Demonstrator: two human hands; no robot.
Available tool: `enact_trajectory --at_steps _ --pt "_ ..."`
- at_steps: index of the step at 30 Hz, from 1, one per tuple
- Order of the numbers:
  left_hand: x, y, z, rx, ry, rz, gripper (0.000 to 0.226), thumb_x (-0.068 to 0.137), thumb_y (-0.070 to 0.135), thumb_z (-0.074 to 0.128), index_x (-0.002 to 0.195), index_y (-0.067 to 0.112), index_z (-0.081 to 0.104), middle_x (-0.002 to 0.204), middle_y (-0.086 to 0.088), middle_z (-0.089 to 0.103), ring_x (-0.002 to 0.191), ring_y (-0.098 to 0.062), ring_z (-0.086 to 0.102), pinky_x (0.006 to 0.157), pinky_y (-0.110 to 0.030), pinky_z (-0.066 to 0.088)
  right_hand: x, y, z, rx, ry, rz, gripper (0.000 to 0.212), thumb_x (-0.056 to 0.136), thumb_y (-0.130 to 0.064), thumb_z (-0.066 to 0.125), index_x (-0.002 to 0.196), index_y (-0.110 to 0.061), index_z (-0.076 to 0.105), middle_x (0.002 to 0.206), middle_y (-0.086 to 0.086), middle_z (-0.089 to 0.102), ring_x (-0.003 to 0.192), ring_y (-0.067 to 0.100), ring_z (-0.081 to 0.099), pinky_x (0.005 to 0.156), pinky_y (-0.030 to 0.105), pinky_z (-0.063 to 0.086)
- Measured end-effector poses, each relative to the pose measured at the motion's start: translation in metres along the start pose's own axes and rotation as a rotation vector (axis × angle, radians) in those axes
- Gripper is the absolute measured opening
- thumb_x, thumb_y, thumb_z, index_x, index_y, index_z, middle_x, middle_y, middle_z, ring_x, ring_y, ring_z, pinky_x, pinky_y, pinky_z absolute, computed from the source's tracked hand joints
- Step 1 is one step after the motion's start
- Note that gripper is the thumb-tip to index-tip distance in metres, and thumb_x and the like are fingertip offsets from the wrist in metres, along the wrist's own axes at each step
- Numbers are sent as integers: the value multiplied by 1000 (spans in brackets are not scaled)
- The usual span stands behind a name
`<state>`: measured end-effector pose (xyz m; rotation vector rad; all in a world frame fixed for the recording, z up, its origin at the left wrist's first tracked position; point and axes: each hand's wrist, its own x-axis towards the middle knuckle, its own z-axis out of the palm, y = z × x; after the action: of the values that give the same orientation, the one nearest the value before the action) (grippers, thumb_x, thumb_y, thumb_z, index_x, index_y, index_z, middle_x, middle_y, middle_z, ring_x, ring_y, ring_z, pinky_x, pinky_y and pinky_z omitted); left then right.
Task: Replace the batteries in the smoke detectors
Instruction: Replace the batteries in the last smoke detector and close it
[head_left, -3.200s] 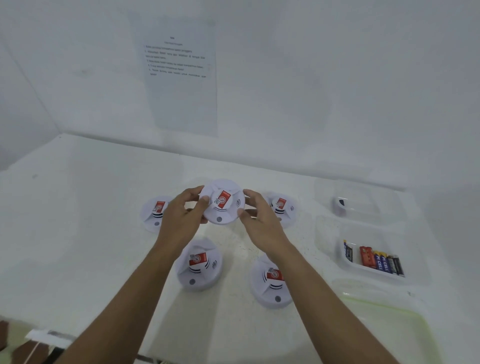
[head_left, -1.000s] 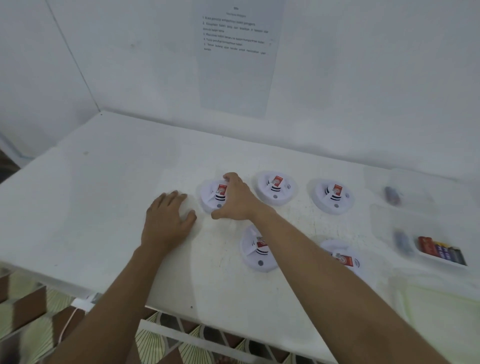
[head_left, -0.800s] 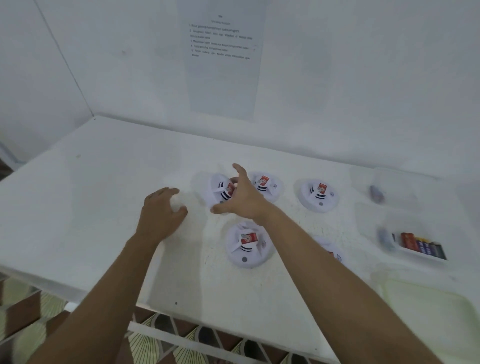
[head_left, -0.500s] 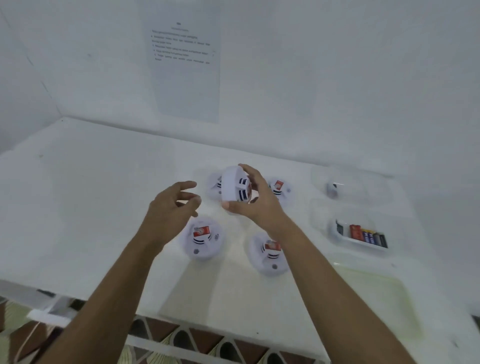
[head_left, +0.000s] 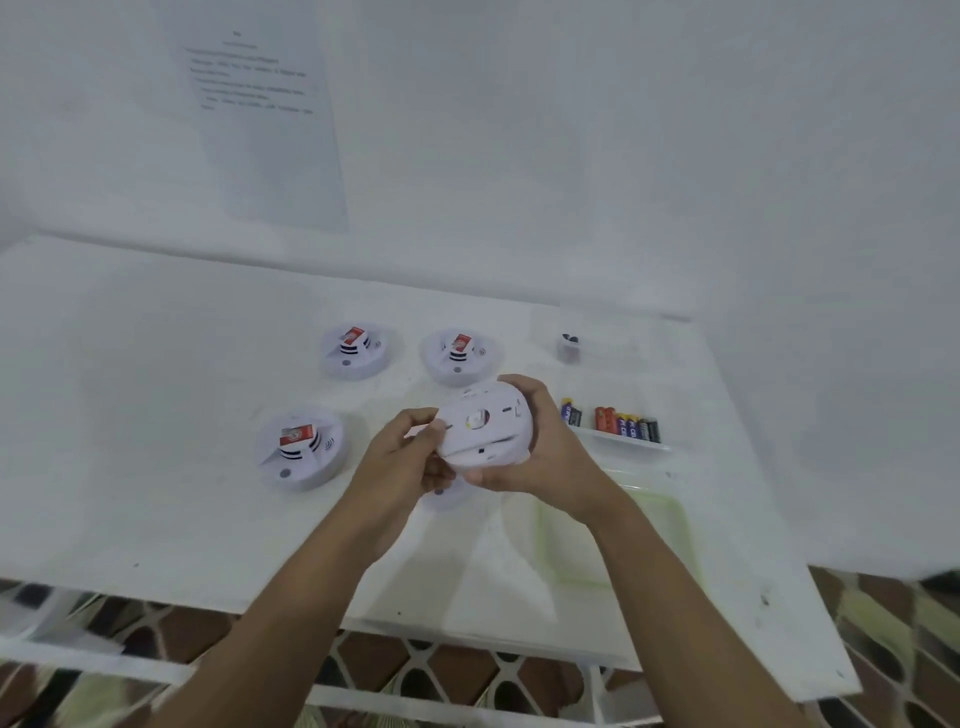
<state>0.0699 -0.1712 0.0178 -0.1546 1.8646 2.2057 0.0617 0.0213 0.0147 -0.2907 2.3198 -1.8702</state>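
I hold a white round smoke detector (head_left: 483, 423) above the table with its back side turned towards me. My right hand (head_left: 535, 457) wraps around its right edge and underside. My left hand (head_left: 410, 457) grips its left rim with fingertips and thumb. Three other detectors with red labels lie face up on the white table (head_left: 156, 415): one at the front left (head_left: 301, 449), two further back (head_left: 356, 351) (head_left: 460, 356). Another detector (head_left: 447, 496) lies mostly hidden beneath my hands.
A clear tray (head_left: 623, 439) with several batteries sits to the right of my hands. A small clear container (head_left: 569, 348) with a dark item stands behind it. A pale green tray (head_left: 623, 540) lies at the front right. A printed sheet (head_left: 260, 119) hangs on the wall.
My right hand lifted a detector from the back row and turned it over. My left hand rose from the table and took hold of its left rim.
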Motion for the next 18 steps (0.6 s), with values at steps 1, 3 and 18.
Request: enact_trajectory --at_steps 1,3,18 --pt "-1 -2 2 24 -9 27 19 101 20 51 113 10 62 88 -17 64 69 -22 55 68 -37 46 -4 -1 -5 -6 -31 -3 100 66 5 89 142 -26 33 128 -11 54 111 -3 60 82 25 57" --pt "-3 -5 6 68 -34 81 19 100 24 54 114 17 64 89 -14 67 70 -19 55 71 -35 47 -8 -1 -13 -36 -73 -14 111 64 10 88 148 -28 25 132 -11 52 115 -3 59 84 26 58" --pt "-7 8 6 825 -172 516 66 75 52 76 135 38 52 128 21 46 115 2 50 82 -13 48 -20 -16 -39 -244 -183 -54 95 61 -3 93 140 -28 44 127 -16 58 119 6 58 84 33 60"
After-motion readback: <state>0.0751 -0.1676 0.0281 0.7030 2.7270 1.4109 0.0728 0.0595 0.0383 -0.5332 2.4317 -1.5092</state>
